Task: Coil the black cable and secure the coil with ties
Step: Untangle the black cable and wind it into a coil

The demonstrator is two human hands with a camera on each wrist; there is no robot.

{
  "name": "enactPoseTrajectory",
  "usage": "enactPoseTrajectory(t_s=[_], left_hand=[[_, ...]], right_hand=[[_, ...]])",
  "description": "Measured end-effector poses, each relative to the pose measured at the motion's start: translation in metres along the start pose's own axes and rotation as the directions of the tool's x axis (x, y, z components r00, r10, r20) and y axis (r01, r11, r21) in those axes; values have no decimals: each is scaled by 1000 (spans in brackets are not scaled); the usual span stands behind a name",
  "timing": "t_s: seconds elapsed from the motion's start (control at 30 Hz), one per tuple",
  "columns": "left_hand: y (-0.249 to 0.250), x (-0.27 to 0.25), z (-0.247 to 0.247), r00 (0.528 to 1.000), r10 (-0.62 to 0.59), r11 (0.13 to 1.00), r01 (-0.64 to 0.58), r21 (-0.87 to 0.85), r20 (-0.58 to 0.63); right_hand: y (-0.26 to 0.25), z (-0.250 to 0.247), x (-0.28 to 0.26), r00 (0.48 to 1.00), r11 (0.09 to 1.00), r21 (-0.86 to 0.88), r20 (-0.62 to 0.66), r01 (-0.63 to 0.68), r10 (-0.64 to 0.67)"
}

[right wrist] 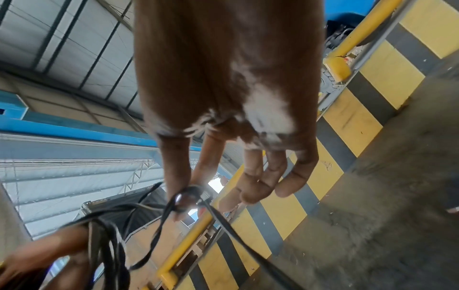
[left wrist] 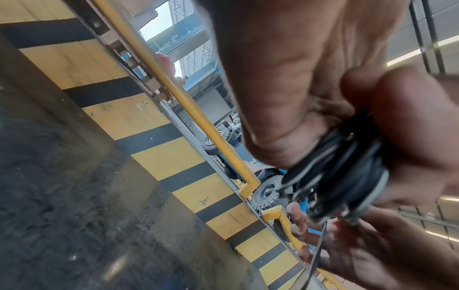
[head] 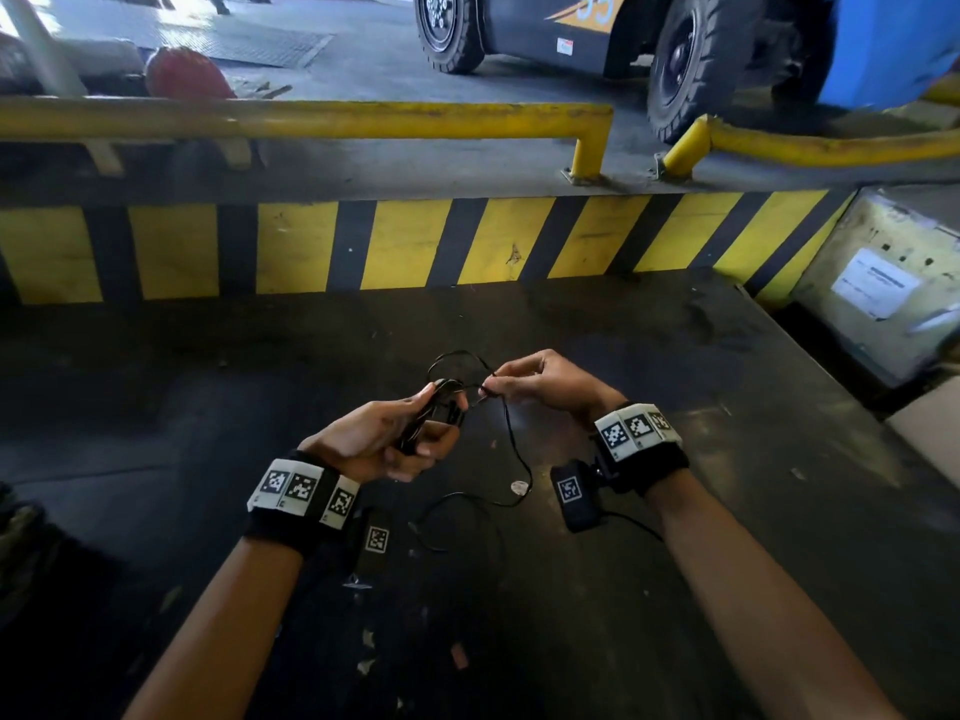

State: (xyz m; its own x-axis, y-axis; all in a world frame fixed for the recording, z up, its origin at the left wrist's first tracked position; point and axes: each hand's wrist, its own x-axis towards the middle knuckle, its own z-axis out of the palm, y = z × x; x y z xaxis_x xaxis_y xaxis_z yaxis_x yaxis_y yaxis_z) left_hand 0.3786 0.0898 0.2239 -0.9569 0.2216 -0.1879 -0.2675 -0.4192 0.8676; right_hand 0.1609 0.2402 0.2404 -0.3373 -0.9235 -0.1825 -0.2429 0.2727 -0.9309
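The black cable (head: pixel 511 449) is split between your two hands. Your left hand (head: pixel 382 441) has its fingers and thumb curled round the coil (head: pixel 434 413), a flattened bundle of loops whose long axis runs from your palm up and away toward the striped barrier (head: pixel 395 246). From the coil's far end one open loop arches across to your right hand (head: pixel 545 381), which pinches the strand between thumb and forefinger, its other fingers loosely bent and free. Below that pinch the loose tail drops toward you, curves along the dark floor (head: pixel 675 589) and ends between your wrists.

The left wrist view shows what the head view cannot: several turns stacked side by side under your thumb (left wrist: pixel 407 125), close and blurred. The right wrist view shows the strand wrapped round the tip of your forefinger (right wrist: pixel 181 188), with the tail leaving down and right.

Beyond the barrier, a forklift (head: pixel 623 33) carries blue digits, cut off by the frame edge. The white sheet on the box (head: pixel 878 283) to the right of your right hand is too small to read.
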Motion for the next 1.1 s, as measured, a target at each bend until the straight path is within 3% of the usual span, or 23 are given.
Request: enactPoseTrajectory(t_s=[0.13,0.27,0.37,0.43,0.5,0.57,0.7,0.83,0.93,1.03,1.1], left_hand=[[-8,5,0,992,-122,988,122,92,-11],[-24,7,-1,966,-251,952,258,165,-60],[-35,-1,-3,936,-322,907,348,237,-140],[-41,-6,-9,927,-338,905,368,215,-165],[-44,-9,-15,934,-324,920,349,180,-152],[-43,-10,-17,950,-288,943,304,136,-123],[-35,-6,-13,979,-198,979,200,41,-42],[-28,0,-12,993,-115,993,115,-3,18],[-22,3,-11,995,-93,995,94,-27,41],[-16,5,-9,996,-83,996,84,-19,37],[-14,4,-9,997,-69,997,70,-15,24]], right_hand=[[-7,-11,10,981,981,191,-185,-29,65],[-10,-41,26,899,887,461,-382,-15,213],[-8,-74,33,847,805,593,-443,31,294],[-6,-92,30,832,913,406,-498,-25,244],[-3,-102,25,837,995,-3,-541,-98,81],[2,-102,23,871,978,-175,-491,-114,14],[16,-81,18,951,983,-81,-278,-166,138],[24,-51,3,994,988,-153,-111,-37,21],[34,-25,-2,997,947,-318,79,32,-7],[42,-3,-4,987,839,-544,145,20,71],[43,4,-8,989,862,-506,144,36,44]])
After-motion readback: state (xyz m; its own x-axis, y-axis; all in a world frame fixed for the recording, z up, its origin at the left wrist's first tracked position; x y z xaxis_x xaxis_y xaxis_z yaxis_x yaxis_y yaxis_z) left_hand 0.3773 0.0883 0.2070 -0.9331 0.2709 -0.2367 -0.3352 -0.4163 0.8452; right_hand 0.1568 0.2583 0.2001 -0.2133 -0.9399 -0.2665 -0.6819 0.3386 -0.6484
